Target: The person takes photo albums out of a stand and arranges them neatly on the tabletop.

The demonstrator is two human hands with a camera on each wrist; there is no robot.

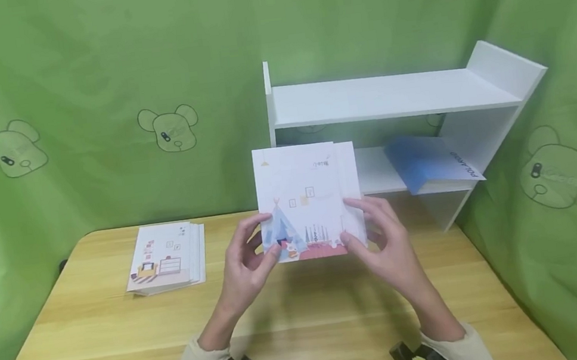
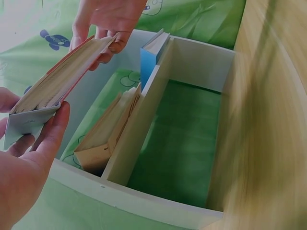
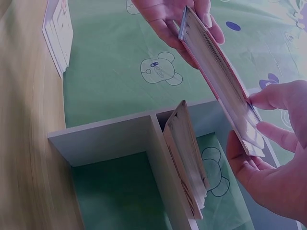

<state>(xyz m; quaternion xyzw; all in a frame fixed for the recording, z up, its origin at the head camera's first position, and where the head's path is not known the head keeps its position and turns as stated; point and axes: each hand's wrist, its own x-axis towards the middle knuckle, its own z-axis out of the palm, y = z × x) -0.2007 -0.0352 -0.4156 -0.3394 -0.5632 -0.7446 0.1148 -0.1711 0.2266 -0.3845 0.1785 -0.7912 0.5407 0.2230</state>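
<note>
A square book (image 1: 299, 202) with a white cover, drawn with a blue tent, is held up in front of the shelf. My left hand (image 1: 246, 257) grips its left side, thumb on the cover and fingers behind. At the opposite side, my right hand (image 1: 384, 237) pinches the edge, the thumb low on the cover and the index finger higher. The page edges of the book (image 2: 62, 74) and a pale spine show in the left wrist view. Both wrist views show it above the shelf's compartments.
The white two-tier shelf (image 1: 397, 94) stands at the back right of the wooden table (image 1: 100, 359). On its lower tier lean a blue book (image 1: 421, 163) marked POLAROID and, in the left wrist view, a brown book (image 2: 103, 143). A stack of white illustrated books (image 1: 163, 258) lies at left.
</note>
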